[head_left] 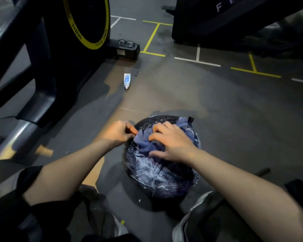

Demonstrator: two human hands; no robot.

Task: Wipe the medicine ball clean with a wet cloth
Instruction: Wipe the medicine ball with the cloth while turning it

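Note:
A dark medicine ball (157,175) smeared with white streaks sits on the gym floor between my feet. A crumpled blue cloth (148,145) lies on top of it. My right hand (171,144) rests on the cloth with its fingers curled into the folds. My left hand (118,131) is at the ball's upper left side and pinches the cloth's left edge between thumb and fingers.
A white and blue tube (127,80) lies on the floor ahead. A pair of glasses (126,43) sits on the base of an exercise bike (63,41) at the left. Another dark machine (234,23) stands at the back right. My shoes (185,224) flank the ball.

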